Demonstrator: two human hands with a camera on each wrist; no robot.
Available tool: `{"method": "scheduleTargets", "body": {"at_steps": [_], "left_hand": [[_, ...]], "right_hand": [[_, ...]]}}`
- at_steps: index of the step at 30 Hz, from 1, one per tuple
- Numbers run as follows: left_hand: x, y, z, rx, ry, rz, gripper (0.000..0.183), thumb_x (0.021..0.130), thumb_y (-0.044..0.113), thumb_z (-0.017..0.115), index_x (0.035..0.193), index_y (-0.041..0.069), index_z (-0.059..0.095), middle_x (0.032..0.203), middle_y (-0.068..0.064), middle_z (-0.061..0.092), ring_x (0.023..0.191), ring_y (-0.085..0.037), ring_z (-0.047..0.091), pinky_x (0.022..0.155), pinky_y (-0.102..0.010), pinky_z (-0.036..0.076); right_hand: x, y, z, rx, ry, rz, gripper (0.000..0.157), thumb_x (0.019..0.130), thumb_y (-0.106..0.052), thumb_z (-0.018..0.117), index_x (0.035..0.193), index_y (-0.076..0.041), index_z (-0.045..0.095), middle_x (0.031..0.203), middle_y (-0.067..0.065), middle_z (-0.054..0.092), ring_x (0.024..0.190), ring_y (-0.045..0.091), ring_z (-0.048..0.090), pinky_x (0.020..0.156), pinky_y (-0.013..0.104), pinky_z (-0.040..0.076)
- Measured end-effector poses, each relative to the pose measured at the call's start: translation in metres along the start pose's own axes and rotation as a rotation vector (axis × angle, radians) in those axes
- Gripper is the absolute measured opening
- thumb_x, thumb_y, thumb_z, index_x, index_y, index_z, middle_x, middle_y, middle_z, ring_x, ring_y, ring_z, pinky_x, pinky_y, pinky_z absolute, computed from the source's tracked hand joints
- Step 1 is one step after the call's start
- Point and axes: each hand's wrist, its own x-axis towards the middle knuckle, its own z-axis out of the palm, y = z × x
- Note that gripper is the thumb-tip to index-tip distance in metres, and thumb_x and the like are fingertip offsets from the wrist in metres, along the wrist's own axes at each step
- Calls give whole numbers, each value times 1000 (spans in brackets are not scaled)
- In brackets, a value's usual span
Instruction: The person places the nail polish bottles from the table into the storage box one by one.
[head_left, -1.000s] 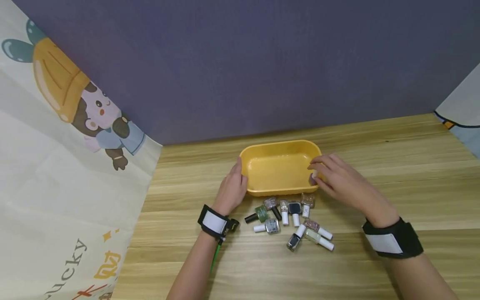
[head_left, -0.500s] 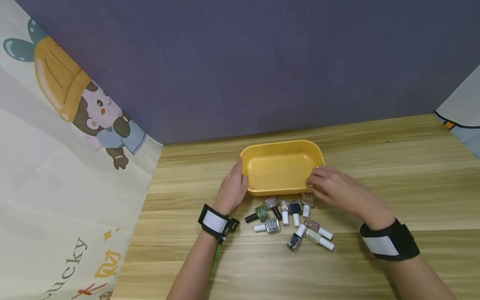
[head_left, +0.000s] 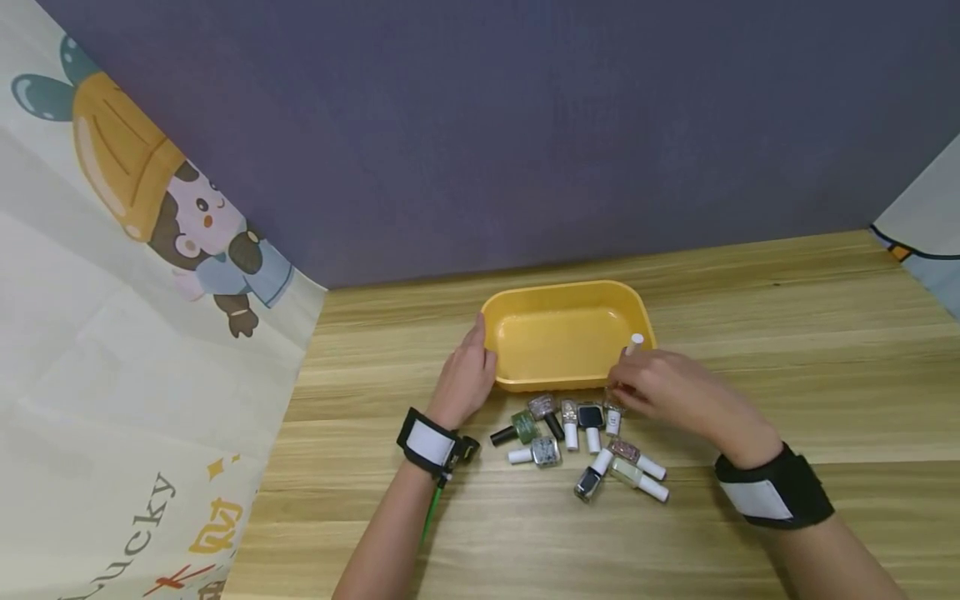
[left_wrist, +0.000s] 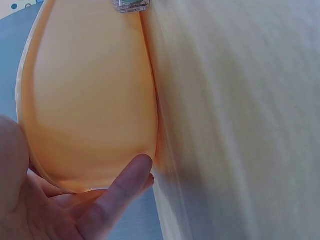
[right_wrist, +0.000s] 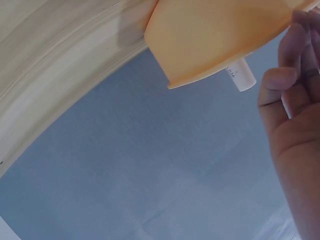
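Observation:
My left hand (head_left: 467,373) grips the left end of the yellow tray (head_left: 566,385), thumb over the near corner and fingers along the end wall. A nail polish bottle stands tilted in the tray's right end; its white cap (head_left: 635,342) sticks out past the rim (right_wrist: 241,75), apart from my fingers, and its glass base (left_wrist: 131,5) shows in the left wrist view. My right hand (head_left: 663,387) is at the near right corner, fingertips loosely bent right over a clear glitter nail polish bottle (head_left: 613,417), whose body they partly cover.
Several nail polish bottles lie on the wooden table (head_left: 390,350) before the tray, among them a green one (head_left: 523,427), a speckled one (head_left: 545,452), a black one (head_left: 590,415) and a pale green one (head_left: 626,473). A dark wall panel (head_left: 525,142) rises behind the tray.
My right hand has let go of the white-capped nail polish bottle at the tray's right end and moved down toward the clear glitter bottle. The left hand has stayed on the tray.

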Motion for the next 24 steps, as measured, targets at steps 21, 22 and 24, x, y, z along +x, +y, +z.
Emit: {"method": "scheduleTargets", "body": {"at_steps": [21, 22, 24], "left_hand": [[-1, 2, -1, -3, 9, -4, 59, 94, 21, 35, 147, 9, 12, 147, -7, 31, 71, -14, 49, 81, -28, 42], [-2, 2, -1, -6, 8, -2, 59, 94, 21, 35, 147, 9, 12, 147, -7, 31, 67, -14, 48, 80, -28, 42], [-2, 2, -1, -15, 7, 2, 59, 94, 21, 35, 147, 10, 12, 148, -8, 30, 63, -16, 47, 78, -28, 42]], "right_hand": [[-5, -3, 10, 113, -309, 79, 21, 77, -13, 63, 71, -32, 58, 59, -19, 38, 53, -2, 36, 49, 21, 32], [-5, -3, 10, 117, -314, 77, 21, 76, -13, 64, 73, -33, 59, 60, -19, 39, 54, -2, 37, 49, 21, 33], [-6, -2, 12, 132, -320, 78, 21, 76, -11, 64, 74, -33, 61, 61, -19, 41, 55, -2, 38, 49, 21, 33]]}}
